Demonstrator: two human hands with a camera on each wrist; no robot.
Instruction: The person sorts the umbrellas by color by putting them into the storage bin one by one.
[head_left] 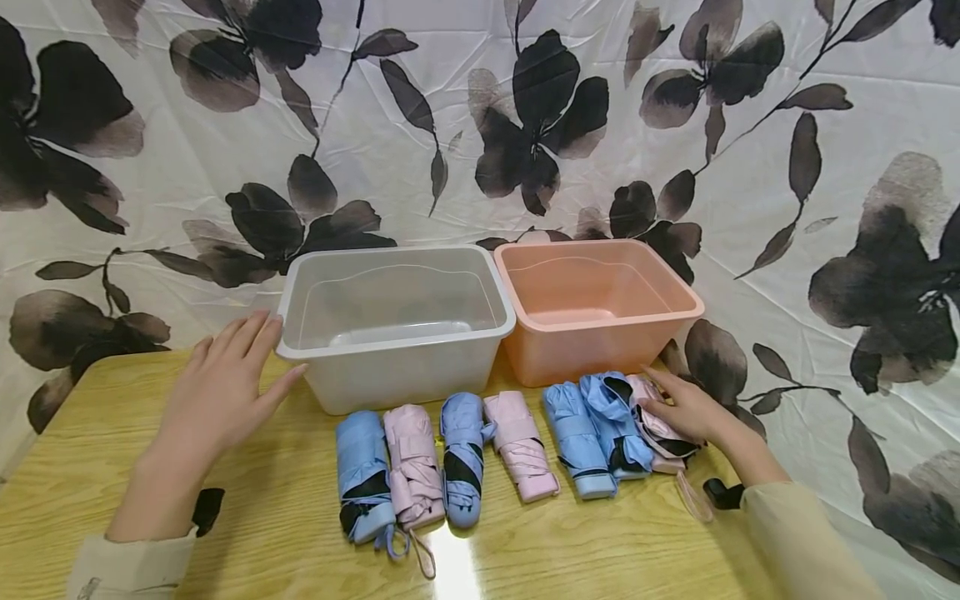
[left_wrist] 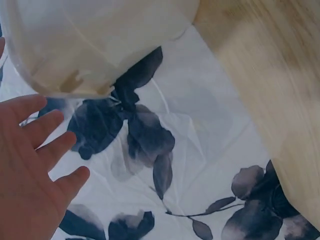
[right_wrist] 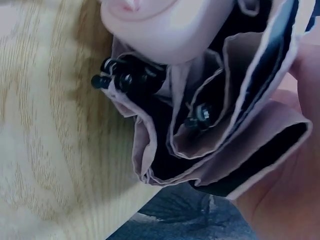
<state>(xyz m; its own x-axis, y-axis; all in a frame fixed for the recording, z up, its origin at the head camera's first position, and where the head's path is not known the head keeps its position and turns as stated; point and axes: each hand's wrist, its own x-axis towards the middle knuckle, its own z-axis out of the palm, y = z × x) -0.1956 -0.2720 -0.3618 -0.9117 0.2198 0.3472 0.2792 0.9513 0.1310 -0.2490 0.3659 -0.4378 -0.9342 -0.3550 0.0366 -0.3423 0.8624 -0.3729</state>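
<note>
At the far right of the row of folded umbrellas, my right hand [head_left: 684, 410] holds a loosely folded pink umbrella [head_left: 660, 435], thumb and fingers at its upper part. The right wrist view shows this pink umbrella [right_wrist: 215, 135] up close, with its pale handle end, black lining and dark rib tips. A crumpled blue umbrella [head_left: 613, 417] lies beside it. My left hand [head_left: 225, 392] has its fingers spread at the left side of the white bin [head_left: 405, 367], fingertips close to the rim. In the left wrist view it holds nothing.
An orange bin [head_left: 600, 342] stands against the white bin's right side. More folded umbrellas lie in front of the bins, including a blue one [head_left: 360, 454], a pink one [head_left: 517, 437] and another blue one [head_left: 573, 433]. Behind the wooden table [head_left: 285, 533] hangs a floral cloth [head_left: 450, 125].
</note>
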